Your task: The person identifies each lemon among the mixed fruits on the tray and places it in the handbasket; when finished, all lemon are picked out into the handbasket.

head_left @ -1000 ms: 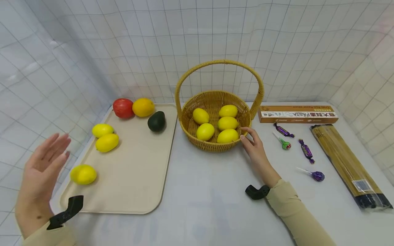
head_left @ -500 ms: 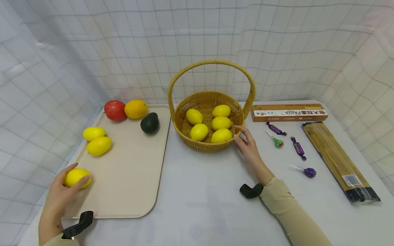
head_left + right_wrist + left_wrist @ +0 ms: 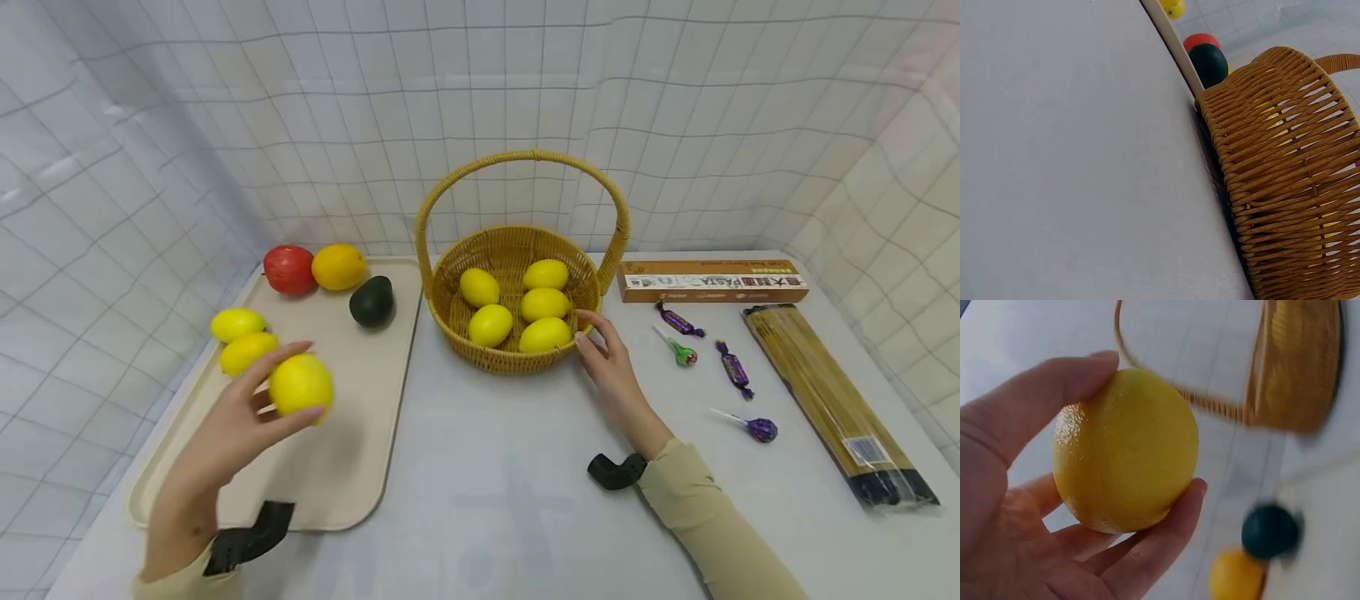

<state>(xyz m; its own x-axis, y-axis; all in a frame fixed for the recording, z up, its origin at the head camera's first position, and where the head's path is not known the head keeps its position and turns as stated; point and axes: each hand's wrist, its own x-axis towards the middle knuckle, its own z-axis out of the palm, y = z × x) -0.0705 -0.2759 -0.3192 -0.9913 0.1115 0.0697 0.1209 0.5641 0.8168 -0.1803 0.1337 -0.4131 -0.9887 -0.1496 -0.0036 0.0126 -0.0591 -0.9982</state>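
A yellow lemon [image 3: 301, 387] is held between the thumb and fingers of my left hand [image 3: 232, 425], raised above the beige tray [image 3: 352, 492]. The left wrist view shows the same lemon [image 3: 1129, 453] close up, with the thumb on one side and fingertips on the other. My right hand [image 3: 615, 375] grips the near right rim of the wicker basket [image 3: 487, 358], index finger over the edge and thumb outside. Several lemons [image 3: 545, 335] lie inside the basket. In the right wrist view the basket's woven side [image 3: 1291, 187] shows, but no fingers.
On the tray are two more lemons [image 3: 249, 354], a red fruit [image 3: 289, 270], an orange-yellow fruit [image 3: 339, 267] and a dark green avocado [image 3: 372, 302]. At right lie a pasta box [image 3: 712, 281], wrapped candies [image 3: 734, 369], lollipops [image 3: 761, 430] and a long packet of brown sticks [image 3: 832, 392].
My left hand came down onto the lemon at the tray's near left, took hold of it, and lifted it rightward. The right hand stays at the basket rim.
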